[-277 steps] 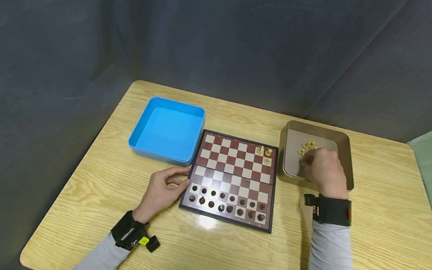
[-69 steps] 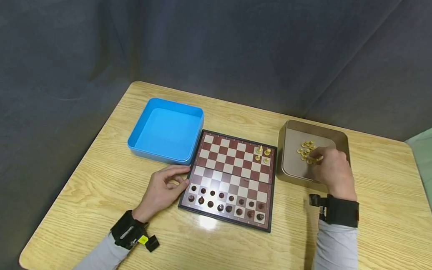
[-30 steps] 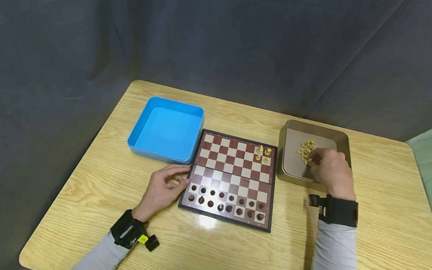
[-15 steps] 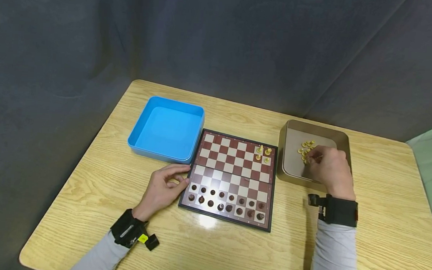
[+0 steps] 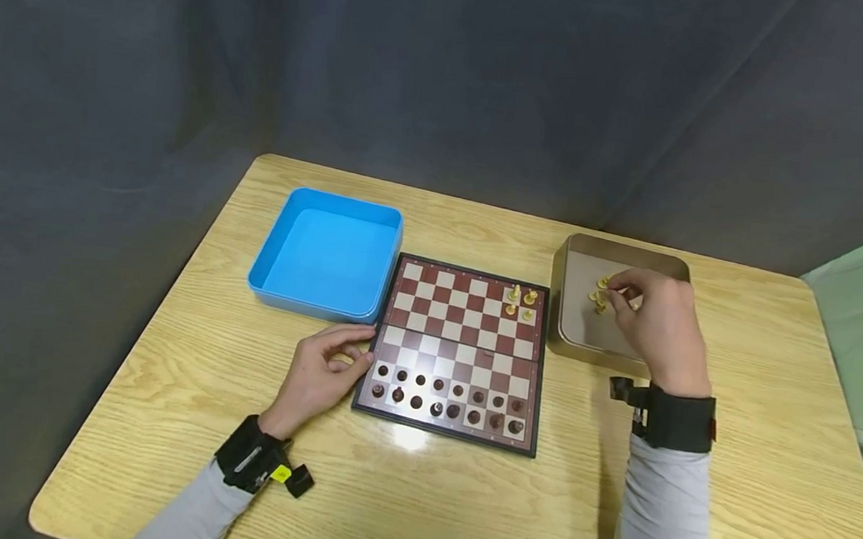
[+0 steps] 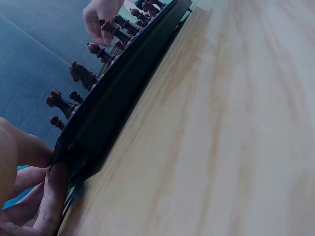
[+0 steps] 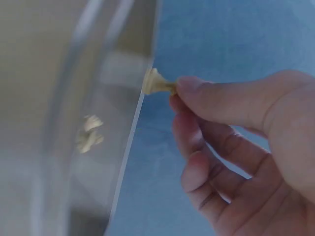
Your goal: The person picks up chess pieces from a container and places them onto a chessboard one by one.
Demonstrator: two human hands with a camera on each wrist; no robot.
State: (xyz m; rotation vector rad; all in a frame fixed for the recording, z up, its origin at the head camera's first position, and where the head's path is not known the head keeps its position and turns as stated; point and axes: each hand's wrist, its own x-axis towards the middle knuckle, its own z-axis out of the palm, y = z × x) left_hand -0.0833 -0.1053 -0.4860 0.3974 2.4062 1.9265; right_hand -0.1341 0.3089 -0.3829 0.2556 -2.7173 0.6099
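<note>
Chessboard (image 5: pixel 451 342), flat on wooden table (image 5: pixel 385 508). Left of it, blue tray (image 5: pixel 331 250); at its left edge, left hand (image 5: pixel 319 378), fingers loosely bent, just touching. On its near rows, dark pieces (image 5: pixel 416 402); in its far right corner, four cream pieces (image 5: pixel 514 294). Right of it, metal tin (image 5: pixel 577 313), then right hand (image 5: pixel 661 323), single cream piece (image 7: pixel 157 84) pinched between thumb and fingertip.

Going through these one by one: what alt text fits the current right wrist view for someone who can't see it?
A right hand pinches a pale yellow chess piece by its narrow end, thumb against fingers. To the left, slightly blurred, more pale pieces lie in a metal tin; blue cloth fills the background.
</note>
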